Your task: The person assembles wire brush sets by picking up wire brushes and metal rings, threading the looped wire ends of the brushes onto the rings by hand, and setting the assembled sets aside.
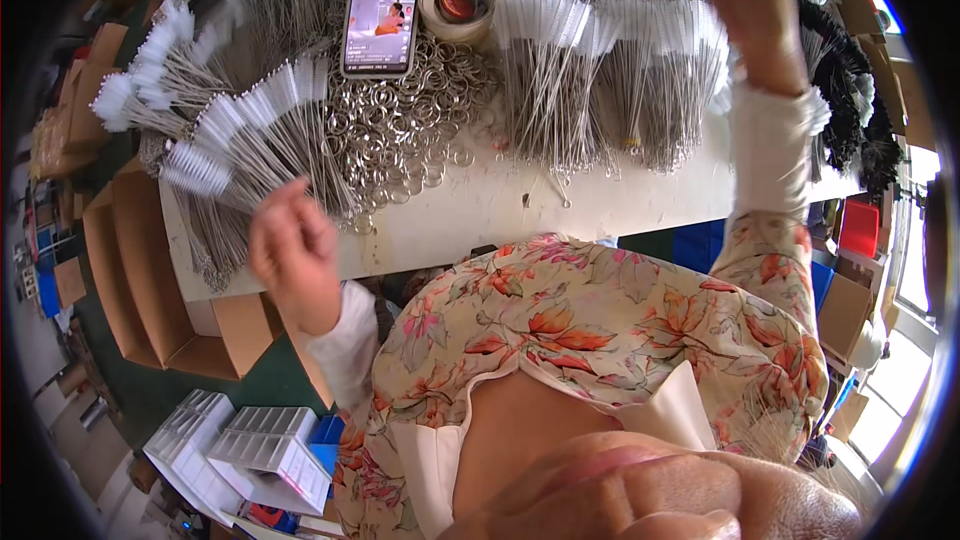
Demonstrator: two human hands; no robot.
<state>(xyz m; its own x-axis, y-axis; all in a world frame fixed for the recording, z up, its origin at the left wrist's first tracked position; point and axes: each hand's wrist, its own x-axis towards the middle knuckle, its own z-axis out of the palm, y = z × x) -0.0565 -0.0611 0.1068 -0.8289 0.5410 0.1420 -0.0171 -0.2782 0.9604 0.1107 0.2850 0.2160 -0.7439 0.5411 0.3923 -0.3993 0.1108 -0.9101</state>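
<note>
My left hand (295, 255) is slightly blurred over the table's left front edge. Its fingers are curled in, and whatever they may hold cannot be made out. Just beyond it lies a fanned row of thin wire brushes (245, 125) with white bristle tips and looped wire ends. My right arm stretches up to the far right, and my right hand (738, 10) is at the top edge with its fingers cut off from view. Under and beside it lie more bundles of white-tipped wire brushes (545, 70). A heap of metal split rings (405, 130) covers the middle of the table.
A phone (383, 15) playing a video leans by a round tub (457, 8) behind the rings. Black-bristled brushes (845, 100) are piled at the right. Open cardboard boxes (150, 270) and white plastic racks (265, 455) stand left of the pale table (480, 220).
</note>
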